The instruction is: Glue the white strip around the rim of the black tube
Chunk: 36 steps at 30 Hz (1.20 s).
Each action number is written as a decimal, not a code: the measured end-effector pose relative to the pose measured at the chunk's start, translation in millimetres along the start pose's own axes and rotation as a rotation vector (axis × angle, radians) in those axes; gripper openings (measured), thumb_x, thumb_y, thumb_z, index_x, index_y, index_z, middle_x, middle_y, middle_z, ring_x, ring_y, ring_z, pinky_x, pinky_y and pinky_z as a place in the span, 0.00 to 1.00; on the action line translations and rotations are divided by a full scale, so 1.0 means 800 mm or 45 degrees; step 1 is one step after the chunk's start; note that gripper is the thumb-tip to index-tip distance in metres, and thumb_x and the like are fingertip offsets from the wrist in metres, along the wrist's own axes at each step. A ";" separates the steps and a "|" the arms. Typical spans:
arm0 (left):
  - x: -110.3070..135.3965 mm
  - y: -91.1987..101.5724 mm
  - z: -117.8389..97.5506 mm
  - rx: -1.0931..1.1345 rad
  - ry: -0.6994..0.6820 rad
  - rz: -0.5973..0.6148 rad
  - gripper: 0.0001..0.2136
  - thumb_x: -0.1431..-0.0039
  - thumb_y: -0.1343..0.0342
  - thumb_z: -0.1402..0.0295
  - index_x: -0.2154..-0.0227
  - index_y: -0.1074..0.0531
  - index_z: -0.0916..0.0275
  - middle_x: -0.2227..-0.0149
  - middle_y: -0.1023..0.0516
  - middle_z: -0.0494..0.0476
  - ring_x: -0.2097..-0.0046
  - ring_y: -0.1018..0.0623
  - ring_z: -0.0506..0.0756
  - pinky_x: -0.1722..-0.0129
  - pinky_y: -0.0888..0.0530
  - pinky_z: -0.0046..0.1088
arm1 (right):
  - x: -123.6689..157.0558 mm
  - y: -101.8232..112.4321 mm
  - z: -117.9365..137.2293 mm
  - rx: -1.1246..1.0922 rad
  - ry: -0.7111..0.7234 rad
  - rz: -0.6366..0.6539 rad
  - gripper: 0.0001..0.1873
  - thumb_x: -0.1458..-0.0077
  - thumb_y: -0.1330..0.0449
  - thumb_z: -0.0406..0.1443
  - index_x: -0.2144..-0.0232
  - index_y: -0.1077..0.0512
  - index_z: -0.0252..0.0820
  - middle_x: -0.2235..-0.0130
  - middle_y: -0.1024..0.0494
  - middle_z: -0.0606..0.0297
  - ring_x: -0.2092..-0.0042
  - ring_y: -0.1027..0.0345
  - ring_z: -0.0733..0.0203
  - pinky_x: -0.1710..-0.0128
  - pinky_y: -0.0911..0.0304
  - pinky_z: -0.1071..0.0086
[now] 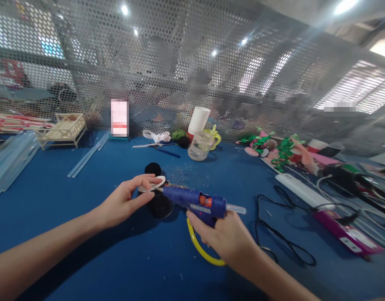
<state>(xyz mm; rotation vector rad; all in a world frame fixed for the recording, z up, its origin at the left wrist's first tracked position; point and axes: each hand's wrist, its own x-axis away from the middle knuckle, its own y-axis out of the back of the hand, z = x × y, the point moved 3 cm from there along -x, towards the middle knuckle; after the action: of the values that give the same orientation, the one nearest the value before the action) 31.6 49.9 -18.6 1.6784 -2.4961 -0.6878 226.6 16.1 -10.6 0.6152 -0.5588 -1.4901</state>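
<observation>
My right hand (224, 236) is wrapped round the handle of a blue hot glue gun (183, 195), with a clear glue stick (236, 208) poking out of its back end. My left hand (134, 194) pinches a thin white round piece (162, 182) between thumb and fingers. The gun's nozzle points left and meets or nearly meets this piece; contact is hard to tell. Behind and below the left fingertips are a black ball (153, 168) and a larger black rounded object (160, 205), partly hidden. A curved yellow tube (200, 250) lies under the gun.
A clear jar (200, 146), stacked paper cups (198, 119) and white ribbon (156, 136) stand before the mesh screen. Glue sticks (17, 156) and a small wooden frame (62, 130) lie left. Right are craft plants (283, 154), black cable (284, 238) and a purple power strip (349, 236).
</observation>
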 end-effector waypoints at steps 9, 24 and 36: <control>0.002 0.002 0.002 0.059 -0.031 0.099 0.06 0.43 0.52 0.69 0.75 0.38 0.62 0.47 0.34 0.62 0.43 0.38 0.59 0.46 0.43 0.43 | -0.011 0.008 -0.002 -0.218 -0.106 0.083 0.08 0.57 0.46 0.39 0.81 0.38 0.41 0.90 0.41 0.75 0.89 0.46 0.70 0.89 0.47 0.76; 0.001 0.003 0.002 0.092 -0.005 0.120 0.07 0.45 0.51 0.68 0.76 0.39 0.63 0.46 0.36 0.63 0.43 0.40 0.61 0.45 0.44 0.44 | -0.011 0.008 0.002 -0.227 -0.087 0.052 0.09 0.58 0.46 0.38 0.84 0.40 0.42 0.91 0.41 0.76 0.89 0.47 0.71 0.90 0.47 0.77; 0.001 0.002 -0.002 0.063 -0.009 0.108 0.08 0.45 0.50 0.66 0.76 0.39 0.62 0.48 0.33 0.62 0.42 0.41 0.60 0.45 0.45 0.44 | -0.009 0.009 0.002 -0.133 -0.022 0.084 0.11 0.56 0.47 0.38 0.85 0.41 0.42 0.91 0.40 0.73 0.89 0.45 0.69 0.89 0.46 0.75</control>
<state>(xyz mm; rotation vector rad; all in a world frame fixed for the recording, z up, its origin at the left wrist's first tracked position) 30.3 49.0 -16.6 1.5773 -2.5926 -0.6305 231.0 23.1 -4.4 0.4987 -0.5069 -1.4537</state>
